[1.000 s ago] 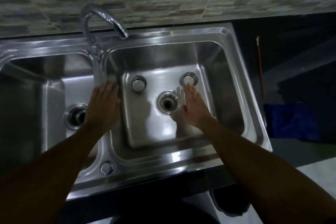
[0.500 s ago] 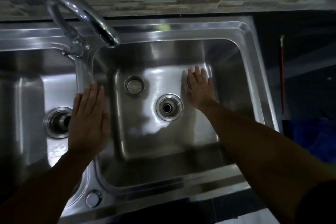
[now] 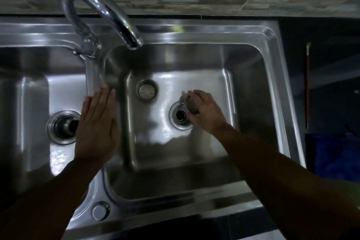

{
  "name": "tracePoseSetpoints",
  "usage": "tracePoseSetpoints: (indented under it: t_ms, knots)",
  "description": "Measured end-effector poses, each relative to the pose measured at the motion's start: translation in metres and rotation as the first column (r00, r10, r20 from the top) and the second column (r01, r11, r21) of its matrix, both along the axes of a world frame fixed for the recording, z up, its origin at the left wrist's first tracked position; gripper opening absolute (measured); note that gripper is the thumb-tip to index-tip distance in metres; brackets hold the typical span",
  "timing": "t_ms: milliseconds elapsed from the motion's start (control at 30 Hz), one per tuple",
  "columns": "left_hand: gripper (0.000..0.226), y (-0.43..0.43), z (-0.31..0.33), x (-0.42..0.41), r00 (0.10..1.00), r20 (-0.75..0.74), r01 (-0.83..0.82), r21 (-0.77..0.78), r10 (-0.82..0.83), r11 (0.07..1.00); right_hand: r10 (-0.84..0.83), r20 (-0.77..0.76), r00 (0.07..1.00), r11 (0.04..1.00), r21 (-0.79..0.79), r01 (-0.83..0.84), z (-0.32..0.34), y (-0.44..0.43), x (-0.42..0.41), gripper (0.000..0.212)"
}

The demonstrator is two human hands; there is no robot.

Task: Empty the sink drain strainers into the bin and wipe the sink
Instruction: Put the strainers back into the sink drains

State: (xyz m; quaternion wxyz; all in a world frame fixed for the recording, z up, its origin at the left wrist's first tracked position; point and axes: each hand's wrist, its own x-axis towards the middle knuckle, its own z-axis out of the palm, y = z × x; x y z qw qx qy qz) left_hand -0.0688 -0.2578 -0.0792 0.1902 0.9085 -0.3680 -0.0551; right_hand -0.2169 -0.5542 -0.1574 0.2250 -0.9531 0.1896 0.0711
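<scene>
A steel double sink (image 3: 272, 87) fills the view. In the right basin my right hand (image 3: 206, 113) grips a small metal strainer (image 3: 191, 106), tilted and lifted just above the open drain (image 3: 180, 118). A second strainer (image 3: 147, 89) lies loose on the basin floor to the left of the drain, perforated side up. My left hand (image 3: 97, 124) lies flat, fingers together, on the divider between the basins. The left basin's drain (image 3: 63, 126) is partly hidden behind that hand.
A curved chrome tap (image 3: 101, 11) arches over the back of the right basin. A round steel cap (image 3: 100, 210) sits in the front rim. Right of the sink are a dark gap, a thin red stick (image 3: 307, 84) and blue material (image 3: 335, 158) lower down.
My right hand reached the strainer at the right of the basin floor, picked it up and brought it back over the drain. The camera moved closer to the sink.
</scene>
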Motion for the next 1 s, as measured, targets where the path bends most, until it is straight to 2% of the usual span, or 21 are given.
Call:
tracePoseSetpoints:
  t_ms: [267,567,667,800,1000]
  knots:
    - [0.06,0.001,-0.002,0.0,1.0,0.012,0.004,-0.025,-0.004,1.0,-0.026,-0.046,0.999,0.989,0.142,0.032,-0.016,0.03,-0.009,0.083]
    - [0.059,0.002,-0.007,0.001,1.0,0.029,0.001,-0.032,-0.001,0.999,-0.029,-0.084,0.996,0.997,0.066,0.035,-0.035,0.044,-0.01,0.077]
    - [0.058,0.002,-0.006,0.001,1.0,0.026,-0.005,-0.022,0.006,1.0,-0.021,-0.049,0.999,0.999,0.045,0.023,-0.039,0.044,-0.009,0.074]
    - [0.059,0.002,-0.006,0.001,1.0,0.015,-0.014,-0.014,0.014,1.0,-0.026,-0.02,0.999,0.995,0.099,0.028,-0.046,0.041,-0.01,0.071]
    - [0.059,0.002,-0.007,0.001,1.0,0.011,-0.023,-0.003,0.023,1.0,-0.035,0.071,0.997,0.995,0.098,0.028,-0.059,0.048,-0.024,0.055]
